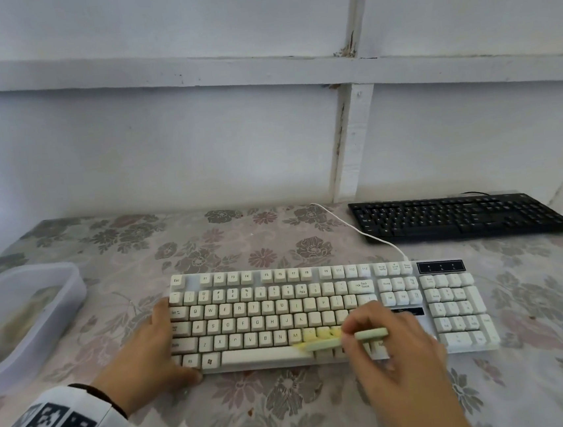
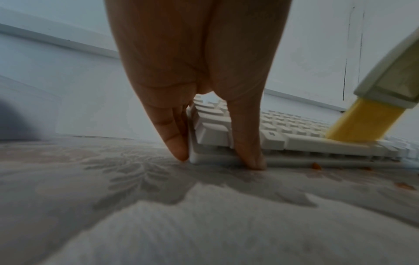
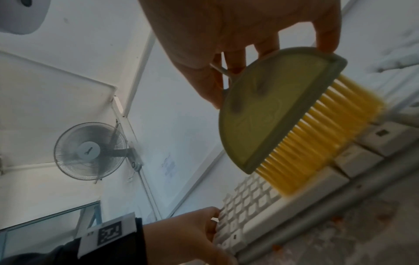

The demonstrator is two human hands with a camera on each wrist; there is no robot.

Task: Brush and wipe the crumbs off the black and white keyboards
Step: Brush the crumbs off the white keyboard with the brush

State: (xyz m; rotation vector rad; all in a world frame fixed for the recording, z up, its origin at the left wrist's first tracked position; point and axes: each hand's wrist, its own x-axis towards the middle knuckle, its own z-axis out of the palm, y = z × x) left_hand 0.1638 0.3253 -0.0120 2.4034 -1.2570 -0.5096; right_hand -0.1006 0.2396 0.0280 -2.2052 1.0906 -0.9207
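Left hand (image 1: 155, 346) laid flat, fingers straight, thumb (image 2: 248, 143) pointed down. Right hand (image 1: 394, 350) raised, fingers (image 3: 326, 26) curled in a pinch.

The right hand (image 1: 394, 347) hides the white keyboard's (image 1: 276, 313) lower-right keys, and the brush's (image 1: 340, 340) bristles blur.
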